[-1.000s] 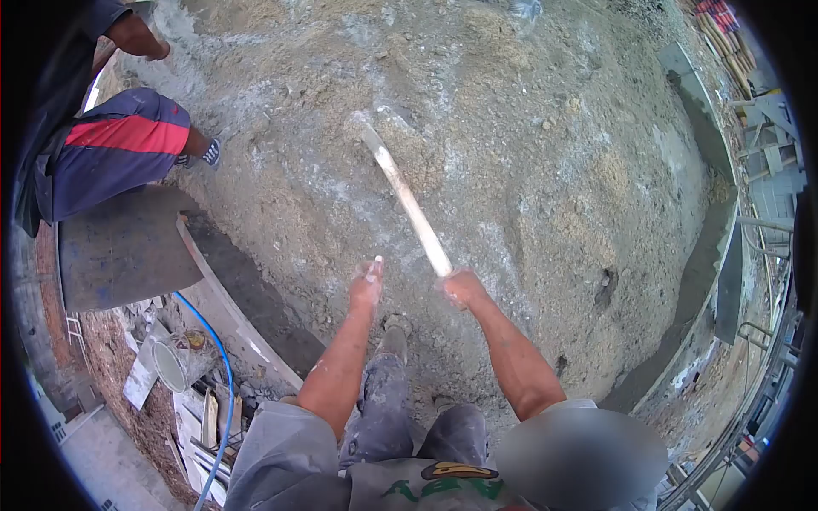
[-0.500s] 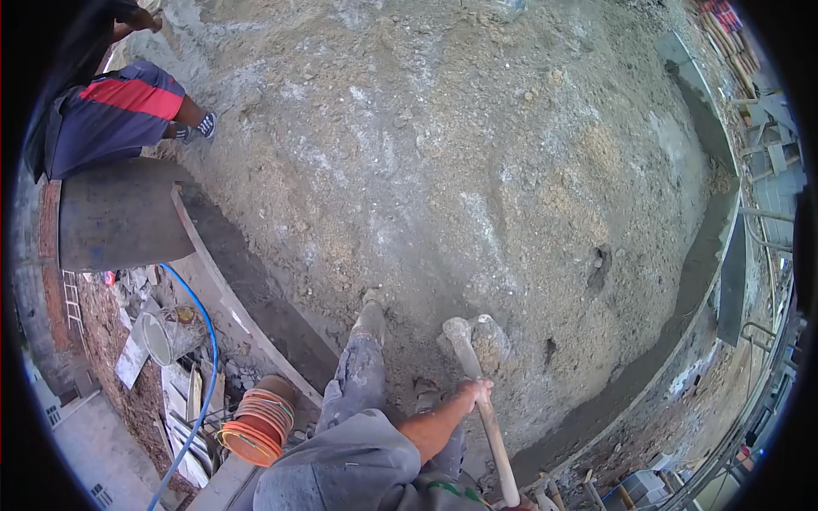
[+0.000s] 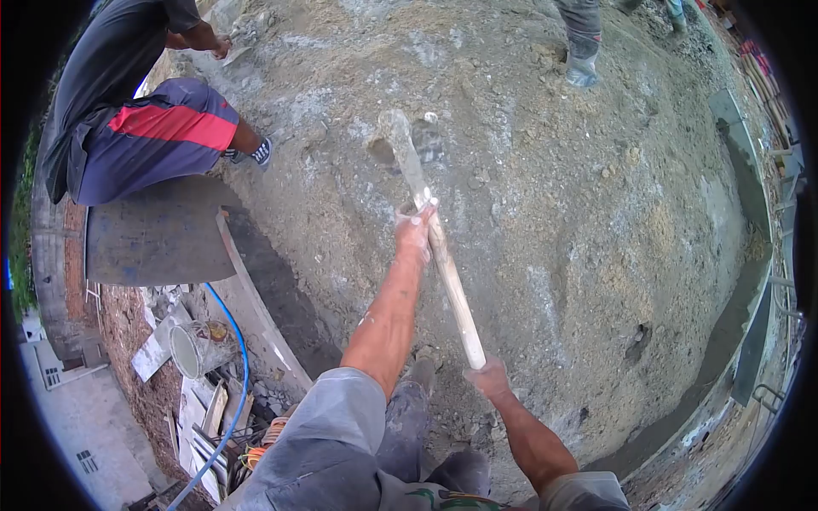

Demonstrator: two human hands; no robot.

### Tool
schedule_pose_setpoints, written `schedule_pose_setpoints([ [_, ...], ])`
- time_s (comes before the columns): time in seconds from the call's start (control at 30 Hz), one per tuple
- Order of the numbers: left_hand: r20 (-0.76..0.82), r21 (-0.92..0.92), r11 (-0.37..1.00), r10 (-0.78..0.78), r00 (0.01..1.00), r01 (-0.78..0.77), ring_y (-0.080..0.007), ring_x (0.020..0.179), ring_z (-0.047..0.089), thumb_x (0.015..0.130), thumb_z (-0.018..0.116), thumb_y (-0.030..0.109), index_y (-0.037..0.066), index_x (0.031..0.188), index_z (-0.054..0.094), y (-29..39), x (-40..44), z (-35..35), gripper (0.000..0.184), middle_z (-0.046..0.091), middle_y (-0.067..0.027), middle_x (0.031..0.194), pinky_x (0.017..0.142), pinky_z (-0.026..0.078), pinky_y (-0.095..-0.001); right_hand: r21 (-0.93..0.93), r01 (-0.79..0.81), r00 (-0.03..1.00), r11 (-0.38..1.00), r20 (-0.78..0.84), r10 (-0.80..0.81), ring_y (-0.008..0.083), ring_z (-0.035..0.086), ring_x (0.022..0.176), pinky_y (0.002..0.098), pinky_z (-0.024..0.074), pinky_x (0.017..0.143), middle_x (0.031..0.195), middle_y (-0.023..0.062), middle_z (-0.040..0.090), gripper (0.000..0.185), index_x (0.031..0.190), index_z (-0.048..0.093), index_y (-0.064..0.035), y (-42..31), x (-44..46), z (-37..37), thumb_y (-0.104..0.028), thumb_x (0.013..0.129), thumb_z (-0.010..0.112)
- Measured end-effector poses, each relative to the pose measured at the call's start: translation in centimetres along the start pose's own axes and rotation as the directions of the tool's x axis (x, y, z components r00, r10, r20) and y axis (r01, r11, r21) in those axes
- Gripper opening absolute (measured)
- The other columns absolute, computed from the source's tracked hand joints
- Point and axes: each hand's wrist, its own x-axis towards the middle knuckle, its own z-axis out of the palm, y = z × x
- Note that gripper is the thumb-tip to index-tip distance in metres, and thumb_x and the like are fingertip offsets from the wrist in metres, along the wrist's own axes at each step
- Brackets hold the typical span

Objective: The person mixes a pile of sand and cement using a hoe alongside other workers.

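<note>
A long-handled hoe (image 3: 454,294) slants across the middle of the head view, its grey-caked head end away from me. The blade is partly hidden behind that end and blurred. My left hand (image 3: 414,228) is closed around the upper handle, close to the caked part. Near the handle's rear end, my right hand (image 3: 487,377) is closed on the wood. Both hands are dusted with pale material. Beneath the tool spreads a grey-brown heap of sandy material (image 3: 562,221), where my boots stand.
A person in dark shorts with a red stripe (image 3: 175,128) bends at the upper left beside a curved board (image 3: 153,234). Another person's leg (image 3: 582,43) stands at the top. A blue hose (image 3: 243,341), a bucket (image 3: 194,349) and planks lie lower left. A low wall edge (image 3: 754,281) curves along the right.
The hoe has swung forward and left from beside my feet. My left hand now shows high on the handle, and my right hand has come fully into view. My view has shifted.
</note>
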Motion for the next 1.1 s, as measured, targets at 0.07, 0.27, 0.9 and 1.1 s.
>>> schedule_pose_setpoints([
  [0.07, -0.006, -0.058, 0.992, 0.111, 0.994, -0.111, -0.0212, 0.09, 0.058, 0.076, 0.07, 0.015, -0.002, 0.129, 0.034, 6.7, 5.3, 1.0, 0.066, 0.058, -0.0115, 0.099, 0.078, 0.047, -0.031, 0.074, 0.045, 0.999, 0.996, -0.006, -0.045, 0.0379, 0.061, 0.078, 0.0412, 0.0488, 0.069, 0.081, 0.0219, 0.062, 0.038, 0.092, 0.06, -0.002, -7.7, 9.3, 1.7, -0.023, 0.061, 0.068],
  [0.27, -0.01, 0.45, 0.876, 0.202, 0.979, -0.176, -0.0208, 0.098, 0.055, 0.086, 0.057, 0.032, -0.001, 0.114, 0.057, 8.6, 8.8, -6.9, 0.043, 0.062, -0.0115, 0.105, 0.09, 0.039, -0.0347, 0.428, 0.049, 0.997, 0.902, 0.035, -0.071, 0.0235, 0.061, 0.054, 0.0354, 0.0496, 0.054, 0.063, 0.0156, 0.061, 0.024, 0.071, 0.061, 0.0043, -27.2, 30.5, 5.6, -0.018, 0.064, 0.064],
  [0.9, -0.139, 0.644, 0.752, -0.064, 0.988, 0.14, -0.0281, 0.096, 0.057, 0.078, 0.063, 0.05, -0.001, 0.109, 0.053, -11.0, -17.1, -8.1, 0.061, 0.062, -0.0141, 0.102, 0.085, 0.042, -0.0366, -0.571, 0.25, 0.919, 0.782, 0.395, -0.005, 0.0264, 0.066, 0.071, 0.0361, 0.0515, 0.065, 0.073, 0.0195, 0.064, 0.027, 0.073, 0.066, 0.0017, 6.3, -11.1, -5.3, -0.021, 0.067, 0.052],
  [1.1, -0.086, 0.618, 0.553, -0.659, 0.747, 0.559, -0.0186, 0.073, 0.059, 0.076, 0.07, 0.042, 0.003, 0.104, 0.054, -29.5, -34.0, -7.4, 0.05, 0.062, -0.0084, 0.088, 0.07, 0.047, -0.0396, -0.247, -0.487, 0.859, 0.838, 0.039, 0.51, 0.037, 0.062, 0.086, 0.0445, 0.0494, 0.074, 0.089, 0.021, 0.064, 0.031, 0.086, 0.066, -0.0026, 17.1, -34.3, -6.0, -0.025, 0.07, 0.053],
])
